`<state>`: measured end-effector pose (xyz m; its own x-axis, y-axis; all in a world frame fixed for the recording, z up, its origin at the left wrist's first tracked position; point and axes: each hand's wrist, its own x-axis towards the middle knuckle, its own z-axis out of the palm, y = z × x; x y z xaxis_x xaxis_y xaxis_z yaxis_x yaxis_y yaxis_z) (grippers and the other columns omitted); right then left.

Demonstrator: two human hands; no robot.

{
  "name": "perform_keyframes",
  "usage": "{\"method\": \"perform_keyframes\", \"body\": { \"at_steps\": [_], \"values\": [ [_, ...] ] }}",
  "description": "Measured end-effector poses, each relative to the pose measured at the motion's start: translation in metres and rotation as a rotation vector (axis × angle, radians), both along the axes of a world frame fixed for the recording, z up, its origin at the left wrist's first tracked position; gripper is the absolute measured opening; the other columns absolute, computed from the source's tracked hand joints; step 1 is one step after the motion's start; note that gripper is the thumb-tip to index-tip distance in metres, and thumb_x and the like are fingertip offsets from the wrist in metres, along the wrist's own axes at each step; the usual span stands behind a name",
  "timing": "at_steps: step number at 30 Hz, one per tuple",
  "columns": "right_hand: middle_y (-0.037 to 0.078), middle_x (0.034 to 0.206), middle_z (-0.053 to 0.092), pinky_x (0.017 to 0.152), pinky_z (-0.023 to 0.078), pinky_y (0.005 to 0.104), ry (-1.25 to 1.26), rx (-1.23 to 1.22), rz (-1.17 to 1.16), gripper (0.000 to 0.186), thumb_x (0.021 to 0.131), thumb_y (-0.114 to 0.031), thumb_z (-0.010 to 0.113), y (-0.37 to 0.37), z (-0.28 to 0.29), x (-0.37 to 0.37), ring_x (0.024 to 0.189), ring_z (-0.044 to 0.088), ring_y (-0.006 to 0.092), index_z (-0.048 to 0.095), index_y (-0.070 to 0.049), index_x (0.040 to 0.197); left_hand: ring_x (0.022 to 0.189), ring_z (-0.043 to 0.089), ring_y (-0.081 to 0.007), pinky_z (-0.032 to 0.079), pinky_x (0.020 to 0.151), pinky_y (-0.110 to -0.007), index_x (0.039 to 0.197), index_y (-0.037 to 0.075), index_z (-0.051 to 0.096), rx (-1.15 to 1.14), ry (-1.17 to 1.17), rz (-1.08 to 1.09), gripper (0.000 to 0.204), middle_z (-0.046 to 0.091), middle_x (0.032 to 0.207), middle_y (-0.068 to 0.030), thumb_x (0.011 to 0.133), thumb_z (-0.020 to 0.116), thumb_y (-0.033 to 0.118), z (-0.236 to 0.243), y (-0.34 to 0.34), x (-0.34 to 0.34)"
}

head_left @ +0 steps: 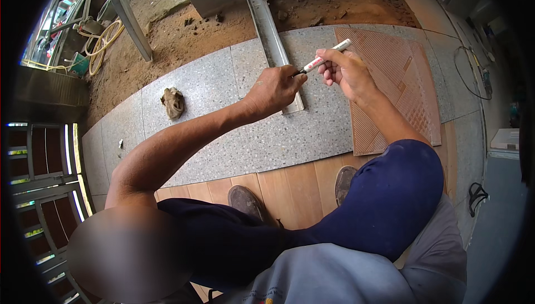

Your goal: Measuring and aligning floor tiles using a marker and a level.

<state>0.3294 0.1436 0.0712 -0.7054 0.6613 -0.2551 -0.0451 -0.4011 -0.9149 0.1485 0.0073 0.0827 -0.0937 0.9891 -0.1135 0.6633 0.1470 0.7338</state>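
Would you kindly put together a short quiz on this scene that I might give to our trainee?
1. Multiple choice: what do the left hand and the right hand both hold?
A) a hammer
B) a white marker
C) a trowel

2. True or false: the crumpled brown cloth lies to the left of the long metal bar.

3. Fill in: the ribbed sheet to the right of the bar is ___ in colour.

Key: 1. B; 2. True; 3. orange

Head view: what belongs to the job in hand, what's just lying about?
In the job:
white marker, in the right hand, left hand at its dark end
probably ridged brown tile and metal channel, near the hands

Apparently lying about:
crumpled cloth on grey tiles
coiled yellow hose
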Motion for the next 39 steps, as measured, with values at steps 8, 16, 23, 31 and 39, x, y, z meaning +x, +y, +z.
{"method": "perform_keyframes", "body": {
  "at_steps": [8, 16, 23, 31, 39],
  "values": [
    [0.009, 0.076, 0.066, 0.055, 0.050, 0.0241, -0.004, -0.014, 0.000, 0.028, 0.094, -0.025, 0.073, 0.000, -0.011, -0.003, 0.063, 0.061, 0.0121, 0.067, 0.003, 0.090, 0.068, 0.070, -0.0163, 0.056, 0.062, -0.035, 0.101, -0.006, 0.073, -0.035, -0.088, 0.034, 0.031, 0.072, 0.075, -0.0119, 0.103, 0.064, 0.023, -0.002, -0.002, 0.001],
    [0.007, 0.080, 0.066, 0.056, 0.050, 0.0240, -0.033, 0.008, 0.048, 0.025, 0.097, -0.024, 0.070, -0.006, -0.015, -0.003, 0.066, 0.060, 0.0110, 0.068, 0.001, 0.096, 0.070, 0.070, -0.0187, 0.056, 0.065, -0.037, 0.101, -0.005, 0.073, -0.091, -0.023, -0.053, 0.028, 0.072, 0.080, -0.0141, 0.101, 0.065, 0.022, -0.003, 0.002, -0.008],
    [0.007, 0.082, 0.066, 0.059, 0.051, 0.0249, -0.057, 0.015, 0.139, 0.032, 0.097, -0.030, 0.070, -0.020, -0.020, -0.005, 0.067, 0.061, 0.0110, 0.069, 0.001, 0.100, 0.072, 0.071, -0.0221, 0.056, 0.068, -0.040, 0.100, -0.006, 0.069, -0.013, 0.077, -0.119, 0.030, 0.072, 0.082, -0.0162, 0.100, 0.064, 0.024, -0.011, -0.004, -0.007],
    [0.008, 0.081, 0.065, 0.060, 0.052, 0.0247, -0.136, 0.202, 0.032, 0.053, 0.097, -0.048, 0.068, 0.004, -0.020, 0.001, 0.068, 0.061, 0.0115, 0.067, 0.005, 0.105, 0.077, 0.075, -0.0191, 0.063, 0.066, -0.034, 0.113, -0.003, 0.069, -0.162, 0.118, -0.024, 0.031, 0.075, 0.092, -0.0144, 0.103, 0.062, 0.026, -0.032, -0.010, -0.058],
    [0.007, 0.080, 0.066, 0.058, 0.053, 0.0262, -0.337, 0.275, 0.078, 0.042, 0.096, -0.040, 0.067, 0.019, -0.064, 0.012, 0.065, 0.061, 0.0115, 0.068, 0.002, 0.100, 0.066, 0.068, -0.0151, 0.055, 0.058, -0.031, 0.105, 0.001, 0.076, -0.446, 0.265, 0.101, 0.028, 0.074, 0.080, -0.0093, 0.098, 0.065, 0.026, -0.040, -0.066, -0.157]
  ]
}}
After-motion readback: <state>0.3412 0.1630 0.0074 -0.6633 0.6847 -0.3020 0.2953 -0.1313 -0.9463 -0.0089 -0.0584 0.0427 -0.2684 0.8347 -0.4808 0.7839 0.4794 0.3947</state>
